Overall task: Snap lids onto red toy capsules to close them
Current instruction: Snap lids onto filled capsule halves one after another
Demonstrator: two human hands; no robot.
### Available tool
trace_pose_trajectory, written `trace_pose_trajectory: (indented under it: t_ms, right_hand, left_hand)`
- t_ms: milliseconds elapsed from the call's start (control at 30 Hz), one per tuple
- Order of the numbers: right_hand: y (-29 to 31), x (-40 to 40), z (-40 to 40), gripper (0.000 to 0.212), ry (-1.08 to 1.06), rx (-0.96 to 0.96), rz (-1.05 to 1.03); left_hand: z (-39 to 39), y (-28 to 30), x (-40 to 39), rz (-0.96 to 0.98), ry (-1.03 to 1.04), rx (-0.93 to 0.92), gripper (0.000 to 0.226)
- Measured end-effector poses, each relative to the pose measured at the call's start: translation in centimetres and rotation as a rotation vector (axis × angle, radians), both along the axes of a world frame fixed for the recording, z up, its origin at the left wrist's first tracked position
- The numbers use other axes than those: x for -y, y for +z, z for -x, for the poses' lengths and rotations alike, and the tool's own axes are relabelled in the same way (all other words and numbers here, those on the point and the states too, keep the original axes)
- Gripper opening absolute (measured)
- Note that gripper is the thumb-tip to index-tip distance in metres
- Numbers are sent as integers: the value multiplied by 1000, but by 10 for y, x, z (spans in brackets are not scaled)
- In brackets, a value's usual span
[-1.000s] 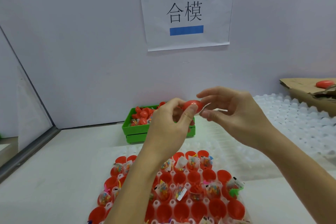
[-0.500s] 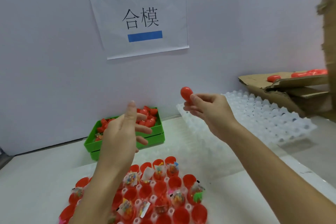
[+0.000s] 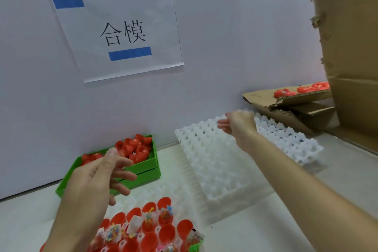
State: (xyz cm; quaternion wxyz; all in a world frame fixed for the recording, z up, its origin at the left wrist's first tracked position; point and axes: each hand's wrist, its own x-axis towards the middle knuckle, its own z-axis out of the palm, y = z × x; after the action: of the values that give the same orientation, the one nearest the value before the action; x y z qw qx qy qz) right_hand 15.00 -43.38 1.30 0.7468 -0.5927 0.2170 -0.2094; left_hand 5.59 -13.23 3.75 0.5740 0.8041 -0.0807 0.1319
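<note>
Open red capsule bases (image 3: 165,231), some with small bagged toys in them, stand in a tray at the bottom centre. Behind it a green bin (image 3: 143,166) holds red lids (image 3: 135,149). My left hand (image 3: 98,176) hovers between the tray and the bin, fingers spread and holding nothing. My right hand (image 3: 237,122) reaches far to the right over a white tray, blurred, its fingers loosely curled with no capsule visible in it. Closed red capsules (image 3: 286,92) lie in a cardboard box beyond that hand.
Empty white moulded trays (image 3: 214,159) lie stacked at centre right. A flat cardboard box (image 3: 302,108) sits against the wall, and a tall cardboard flap (image 3: 351,47) fills the right edge. A paper sign (image 3: 122,35) hangs on the wall.
My hands parted after holding a closed capsule together. The right hand carried it toward the cardboard box and no longer shows it. The left hand opened and dropped toward the bin. The view swung right.
</note>
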Motion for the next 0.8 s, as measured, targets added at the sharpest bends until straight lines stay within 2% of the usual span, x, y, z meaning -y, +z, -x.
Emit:
trace_pose_trajectory:
  t_ms: [100,200,400,500,567,667,800]
  right_hand:
    - [-16,-35,18,31,77,-8,287]
    - [-2,-65,35,29,239,21,536]
    - [29,-98,64,25,677,93,867]
    - [30,-108,70,19,856,15,1075]
    - [26,-112,70,18,886,-48,1170]
    - [12,-116,65,16,798,-108,1288]
    - [-11,-125,58,10,796,-183,1358]
  left_hand:
    - [2,1,-3,-129,-20,-8,43]
    - [3,2,-9,-307,-40,-16,24]
    - [6,4,-26,-712,-128,-121,17]
    - [7,3,-31,-782,-168,-158,16]
    - [8,2,-31,-799,-198,-181,19]
    - [8,2,-32,-810,-232,-196,21]
    - [8,2,-32,-801,-245,-184,22]
